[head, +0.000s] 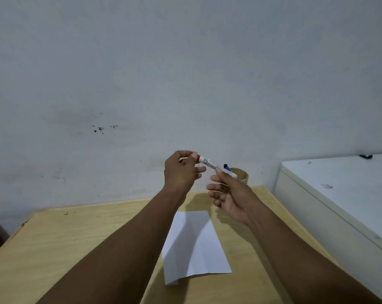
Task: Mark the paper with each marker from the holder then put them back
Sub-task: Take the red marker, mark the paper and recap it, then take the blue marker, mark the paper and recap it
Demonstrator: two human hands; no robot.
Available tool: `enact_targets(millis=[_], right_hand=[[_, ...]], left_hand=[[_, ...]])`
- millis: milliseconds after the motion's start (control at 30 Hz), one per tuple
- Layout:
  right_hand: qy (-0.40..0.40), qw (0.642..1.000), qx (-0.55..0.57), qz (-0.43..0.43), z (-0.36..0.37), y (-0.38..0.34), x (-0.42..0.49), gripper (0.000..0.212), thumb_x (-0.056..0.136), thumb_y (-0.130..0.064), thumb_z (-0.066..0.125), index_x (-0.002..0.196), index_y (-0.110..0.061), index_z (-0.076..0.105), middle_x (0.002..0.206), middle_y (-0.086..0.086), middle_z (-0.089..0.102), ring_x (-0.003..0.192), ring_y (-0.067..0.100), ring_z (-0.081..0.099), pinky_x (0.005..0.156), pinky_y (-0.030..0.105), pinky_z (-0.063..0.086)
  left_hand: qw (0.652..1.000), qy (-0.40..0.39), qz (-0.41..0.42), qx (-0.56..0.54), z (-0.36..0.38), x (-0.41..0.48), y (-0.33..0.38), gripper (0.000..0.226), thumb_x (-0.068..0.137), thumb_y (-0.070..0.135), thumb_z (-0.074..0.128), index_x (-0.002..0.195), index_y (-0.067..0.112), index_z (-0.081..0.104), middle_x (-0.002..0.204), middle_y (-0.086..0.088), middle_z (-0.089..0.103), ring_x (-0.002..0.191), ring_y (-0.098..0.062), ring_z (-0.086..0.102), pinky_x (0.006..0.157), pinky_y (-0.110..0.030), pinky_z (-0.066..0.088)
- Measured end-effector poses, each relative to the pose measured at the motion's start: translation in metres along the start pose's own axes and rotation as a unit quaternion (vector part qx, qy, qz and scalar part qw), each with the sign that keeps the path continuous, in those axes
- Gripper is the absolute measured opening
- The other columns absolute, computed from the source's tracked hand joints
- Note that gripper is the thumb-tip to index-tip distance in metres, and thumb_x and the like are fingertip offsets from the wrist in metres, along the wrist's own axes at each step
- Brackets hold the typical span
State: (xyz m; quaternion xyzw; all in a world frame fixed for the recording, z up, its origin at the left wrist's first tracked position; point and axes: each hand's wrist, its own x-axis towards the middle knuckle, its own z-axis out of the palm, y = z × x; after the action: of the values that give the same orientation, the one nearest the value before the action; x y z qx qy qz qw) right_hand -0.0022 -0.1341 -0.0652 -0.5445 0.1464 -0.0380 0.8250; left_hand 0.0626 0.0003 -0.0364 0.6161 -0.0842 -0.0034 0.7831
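Above the far end of the paper (195, 244), a red-capped marker (209, 163) held in the air, left hand (180, 172) pinching its cap, right hand (229, 194) gripping the barrel between thumb and forefinger with the other fingers loose. Likely uncapping before a mark, the sheet looking blank. Next: pull the cap straight off, then bring the tip down to the paper; holder (241, 174) standing just beyond, at the table's (76, 238) far right.

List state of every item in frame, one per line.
red marker: held in the air by both hands, cap end in left fingers
left hand: closed on the red cap
right hand: gripping the marker barrel
paper: flat on the table, unmarked
holder: upright, blue marker inside
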Motion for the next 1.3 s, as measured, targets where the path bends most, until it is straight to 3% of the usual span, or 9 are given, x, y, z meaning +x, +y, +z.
enact_targets(millis=[133,200,367,567,667,767,1000,1167,1300], right_hand=[[0.069,0.989,-0.127,-0.030,-0.033,-0.024,-0.002,0.012,0.092,-0.014,0.067,0.099,-0.004,0.065,0.069,0.010,0.063,0.044,0.014,0.059,0.041,0.022,0.038],[0.099,0.980,-0.164,-0.044,-0.047,-0.036,-0.005,0.008,0.094,-0.011,0.064,0.090,-0.006,0.068,0.071,0.010,0.063,0.046,0.013,0.059,0.041,0.022,0.038],[0.140,0.962,-0.224,-0.068,-0.069,-0.054,0.004,0.013,0.093,-0.012,0.060,0.099,-0.008,0.070,0.077,0.010,0.071,0.052,0.015,0.064,0.048,0.025,0.042],[0.143,0.950,-0.269,-0.067,-0.076,-0.053,0.016,0.015,0.095,-0.018,0.059,0.102,-0.009,0.070,0.078,0.008,0.074,0.056,0.015,0.066,0.050,0.025,0.045],[0.141,0.950,-0.271,-0.066,-0.079,-0.047,0.023,0.019,0.095,-0.026,0.065,0.102,-0.009,0.070,0.076,0.006,0.074,0.056,0.016,0.067,0.050,0.024,0.045],[0.140,0.952,-0.264,-0.059,-0.083,-0.041,0.027,0.018,0.096,-0.022,0.062,0.103,-0.007,0.070,0.076,0.007,0.073,0.055,0.015,0.066,0.049,0.025,0.045],[0.139,0.953,-0.262,-0.051,-0.086,-0.033,0.032,0.013,0.095,-0.014,0.058,0.095,-0.010,0.070,0.075,0.007,0.071,0.055,0.017,0.063,0.047,0.023,0.043],[0.143,0.952,-0.265,-0.059,-0.082,-0.039,0.029,0.017,0.096,-0.016,0.060,0.103,-0.004,0.070,0.076,0.007,0.071,0.055,0.016,0.063,0.048,0.024,0.043],[0.172,0.933,-0.292,-0.122,-0.071,-0.046,0.030,0.016,0.088,-0.015,0.066,0.103,-0.014,0.072,0.096,0.014,0.075,0.070,0.018,0.064,0.055,0.026,0.047]], left_hand=[[0.994,-0.005,0.073,0.075,0.024,0.016,0.016,0.010,0.099,0.015,0.062,0.101,0.007,0.068,0.093,-0.011,0.077,0.068,-0.024,0.076,0.068,-0.039,0.060],[0.988,-0.017,0.097,0.122,0.034,0.022,0.014,0.011,0.098,0.018,0.063,0.098,0.010,0.069,0.092,-0.010,0.078,0.069,-0.023,0.078,0.072,-0.043,0.061],[0.963,-0.039,0.148,0.223,0.060,0.031,0.001,0.007,0.096,0.023,0.066,0.094,0.018,0.071,0.090,0.000,0.078,0.066,-0.017,0.078,0.072,-0.036,0.060],[0.896,-0.135,0.171,0.388,0.081,0.044,-0.022,0.011,0.090,0.031,0.072,0.096,0.023,0.078,0.095,0.006,0.079,0.094,-0.012,0.073,0.086,-0.034,0.058],[0.846,-0.178,0.174,0.472,0.082,0.047,-0.032,0.028,0.090,0.034,0.072,0.114,0.022,0.077,0.115,0.003,0.077,0.108,-0.015,0.070,0.092,-0.033,0.055],[0.797,-0.193,0.206,0.534,0.079,0.051,-0.040,0.034,0.092,0.023,0.069,0.126,0.018,0.073,0.126,-0.005,0.068,0.120,-0.023,0.059,0.093,-0.036,0.053],[0.716,-0.198,0.271,0.612,0.077,0.056,-0.053,0.027,0.093,0.001,0.060,0.110,0.010,0.078,0.114,-0.009,0.060,0.107,-0.027,0.056,0.083,-0.042,0.055],[0.735,-0.190,0.297,0.579,0.079,0.056,-0.039,0.022,0.095,0.008,0.060,0.104,0.011,0.080,0.106,-0.010,0.066,0.095,-0.028,0.064,0.078,-0.036,0.051],[0.813,-0.122,0.280,0.496,0.074,0.056,-0.004,0.014,0.093,0.014,0.068,0.092,0.013,0.082,0.096,-0.004,0.074,0.083,-0.019,0.067,0.077,-0.028,0.048]])
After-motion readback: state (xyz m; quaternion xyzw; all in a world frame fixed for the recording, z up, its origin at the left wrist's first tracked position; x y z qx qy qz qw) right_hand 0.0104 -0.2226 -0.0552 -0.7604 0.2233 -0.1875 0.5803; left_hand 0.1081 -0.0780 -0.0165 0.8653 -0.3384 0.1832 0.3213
